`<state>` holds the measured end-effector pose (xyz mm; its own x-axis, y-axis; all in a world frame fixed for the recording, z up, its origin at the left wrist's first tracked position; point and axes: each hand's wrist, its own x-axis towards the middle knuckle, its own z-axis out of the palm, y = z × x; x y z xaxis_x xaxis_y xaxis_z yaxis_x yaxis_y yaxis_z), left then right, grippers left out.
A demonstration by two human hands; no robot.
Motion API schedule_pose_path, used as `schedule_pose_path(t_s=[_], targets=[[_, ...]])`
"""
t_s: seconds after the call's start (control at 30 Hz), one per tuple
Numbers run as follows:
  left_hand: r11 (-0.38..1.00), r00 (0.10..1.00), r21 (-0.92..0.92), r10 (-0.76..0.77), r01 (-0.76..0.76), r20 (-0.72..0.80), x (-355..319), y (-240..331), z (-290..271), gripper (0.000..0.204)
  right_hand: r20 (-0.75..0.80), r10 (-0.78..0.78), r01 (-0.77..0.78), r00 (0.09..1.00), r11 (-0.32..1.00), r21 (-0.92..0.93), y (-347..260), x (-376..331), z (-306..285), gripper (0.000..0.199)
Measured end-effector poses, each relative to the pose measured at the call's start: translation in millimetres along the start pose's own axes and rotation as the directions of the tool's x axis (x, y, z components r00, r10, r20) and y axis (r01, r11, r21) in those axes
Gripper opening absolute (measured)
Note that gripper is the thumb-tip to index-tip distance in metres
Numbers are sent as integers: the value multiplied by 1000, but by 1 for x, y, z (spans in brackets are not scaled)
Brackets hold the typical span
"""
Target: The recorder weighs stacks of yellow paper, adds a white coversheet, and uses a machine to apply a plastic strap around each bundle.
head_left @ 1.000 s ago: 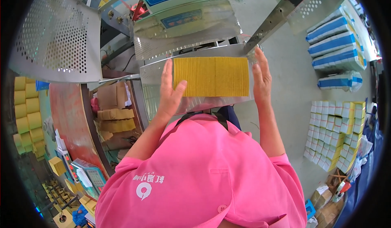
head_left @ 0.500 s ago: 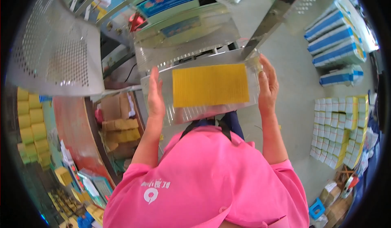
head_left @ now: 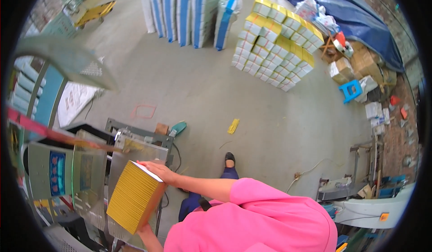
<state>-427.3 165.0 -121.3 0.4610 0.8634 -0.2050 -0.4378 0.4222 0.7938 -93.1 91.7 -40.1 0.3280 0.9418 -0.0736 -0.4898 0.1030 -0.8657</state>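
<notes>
A thick block of stacked yellow paper (head_left: 132, 198), its ridged sheet edges showing, is tilted over the metal plate (head_left: 153, 152) of the machine at lower left. It has a white end sheet and a brownish side. My right hand (head_left: 156, 171) is closed against its far end, fingers along the white sheet. At the near end my left hand (head_left: 146, 231) grips the lower corner; most of its fingers are hidden. Whether the block still rests on the plate I cannot tell. Beside it stands the machine's clear cover (head_left: 87, 180).
Tall white-and-blue packs (head_left: 184, 15) stand at the back. Right of them is a pile of white-wrapped yellow bundles (head_left: 276, 45). A blue stool (head_left: 350, 91) and cardboard boxes (head_left: 364, 63) sit at right. A yellow scrap (head_left: 233, 126) and a cord (head_left: 310, 168) lie on the floor.
My view has swung to the right, bringing the machine to the lower left. My hands, held apart from the block before, are now on its two ends, and the block is tilted.
</notes>
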Motion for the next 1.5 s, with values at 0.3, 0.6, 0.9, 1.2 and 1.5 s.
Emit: schedule_pose_path(t_s=[0.3,0.6,0.9,1.2,1.5], targets=[[885,860,229,-454,405,233,15,-127,231,51,-495,115,-17,861,980,198,-90,-179,-218,47],[598,648,515,-755,613,105,-25,-256,585,51,-703,300,-71,645,939,336,-188,-327,-406,62],[444,501,602,-861,664,82,47,-406,754,54,-788,478,-184,388,878,442,-252,-356,-561,72],[308,399,747,-915,589,63,104,-552,951,50,-894,289,107,343,933,343,-408,-342,-753,64],[248,320,492,-945,834,-65,141,-654,1080,44,-808,323,-216,492,945,246,-505,-315,-957,56]])
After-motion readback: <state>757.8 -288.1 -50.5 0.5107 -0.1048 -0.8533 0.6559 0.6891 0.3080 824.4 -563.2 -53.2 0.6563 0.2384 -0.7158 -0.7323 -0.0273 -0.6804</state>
